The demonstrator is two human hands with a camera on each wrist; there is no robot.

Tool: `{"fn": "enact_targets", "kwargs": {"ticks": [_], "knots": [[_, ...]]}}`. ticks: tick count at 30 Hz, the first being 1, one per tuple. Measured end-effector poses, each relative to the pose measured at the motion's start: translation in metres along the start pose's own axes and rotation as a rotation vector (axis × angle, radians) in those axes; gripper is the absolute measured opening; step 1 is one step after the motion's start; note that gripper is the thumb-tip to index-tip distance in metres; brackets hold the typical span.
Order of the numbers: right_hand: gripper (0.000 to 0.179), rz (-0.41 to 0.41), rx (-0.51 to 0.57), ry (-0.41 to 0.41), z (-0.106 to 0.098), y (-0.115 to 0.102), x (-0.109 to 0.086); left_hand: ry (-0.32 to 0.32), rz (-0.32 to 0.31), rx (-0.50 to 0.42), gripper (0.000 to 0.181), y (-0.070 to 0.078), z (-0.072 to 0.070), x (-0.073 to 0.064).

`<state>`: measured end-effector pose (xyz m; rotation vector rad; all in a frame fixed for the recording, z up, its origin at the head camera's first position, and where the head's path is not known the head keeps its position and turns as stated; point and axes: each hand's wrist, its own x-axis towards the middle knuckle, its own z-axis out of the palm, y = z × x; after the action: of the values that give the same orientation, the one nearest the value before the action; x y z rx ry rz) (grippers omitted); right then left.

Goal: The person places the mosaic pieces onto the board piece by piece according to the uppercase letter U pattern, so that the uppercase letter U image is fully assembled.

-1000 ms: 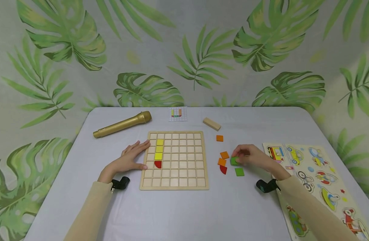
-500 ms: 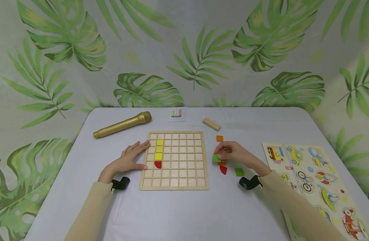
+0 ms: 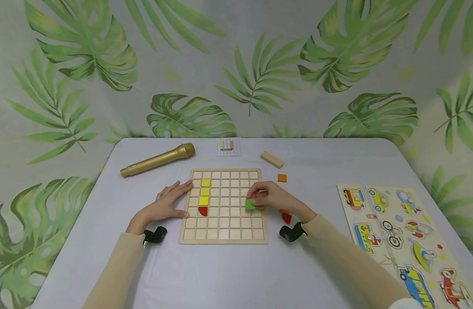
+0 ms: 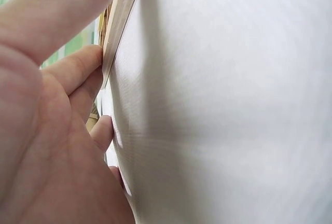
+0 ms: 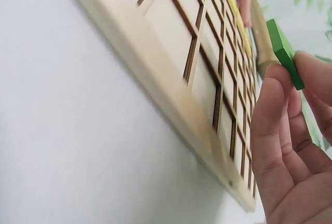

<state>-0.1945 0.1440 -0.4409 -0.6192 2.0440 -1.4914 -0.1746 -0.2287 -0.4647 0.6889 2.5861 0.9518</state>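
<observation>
My right hand (image 3: pixel 273 197) pinches a green square tile (image 3: pixel 250 204) above the right columns of the wooden grid board (image 3: pixel 222 241). In the right wrist view the green tile (image 5: pixel 284 53) is between thumb and fingertips, apart from the board. My left hand (image 3: pixel 164 204) touches the board's left edge with thumb and fingers spread; in the left wrist view its fingers (image 4: pixel 78 68) meet the board's side. A column of yellow square tiles (image 3: pixel 204 192) sits in the board's cells, with a red quarter-circle tile (image 3: pixel 203 211) just below it.
Right of the board lie an orange tile (image 3: pixel 282 178) and a red tile (image 3: pixel 286 219), with more orange partly hidden by my hand. Behind are a gold microphone (image 3: pixel 159 160), a pattern card (image 3: pixel 228 147) and a wooden block (image 3: pixel 272 159). A picture puzzle board (image 3: pixel 398 227) lies at right.
My right hand has carried the green tile leftward from the loose pieces to over the board. The other green tile is now out of sight behind my right arm. My left hand stays put.
</observation>
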Motion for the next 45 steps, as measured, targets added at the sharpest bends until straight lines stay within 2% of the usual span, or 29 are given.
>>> {"fn": "enact_targets", "kwargs": {"ticks": [5,12,17,20,24,34,40,45], "knots": [[0.013,-0.035,0.018,-0.019,0.014,-0.006,0.014,-0.001,0.002,0.006,0.095,-0.001,0.000,0.000],[0.011,-0.079,-0.023,-0.038,0.039,-0.012,0.033,-0.003,-0.003,0.007,0.094,-0.001,0.000,0.001],[0.009,-0.057,-0.040,-0.046,0.058,-0.019,0.047,-0.005,-0.011,-0.003,0.094,0.000,0.000,0.000],[0.008,-0.048,-0.101,-0.036,0.068,-0.022,0.054,-0.007,-0.015,-0.003,0.094,0.000,0.000,0.000],[0.008,-0.066,-0.234,-0.006,0.078,-0.026,0.060,-0.007,-0.020,-0.003,0.094,0.000,0.000,0.001],[0.010,-0.075,-0.430,0.056,0.086,-0.026,0.063,-0.005,-0.021,-0.004,0.094,0.000,0.000,0.001],[0.011,-0.117,-0.516,0.073,0.089,-0.027,0.062,-0.004,-0.015,-0.002,0.094,0.000,0.000,0.000],[0.011,-0.119,-0.567,0.071,0.090,-0.028,0.063,-0.004,-0.013,-0.007,0.094,0.001,-0.001,0.000]]}}
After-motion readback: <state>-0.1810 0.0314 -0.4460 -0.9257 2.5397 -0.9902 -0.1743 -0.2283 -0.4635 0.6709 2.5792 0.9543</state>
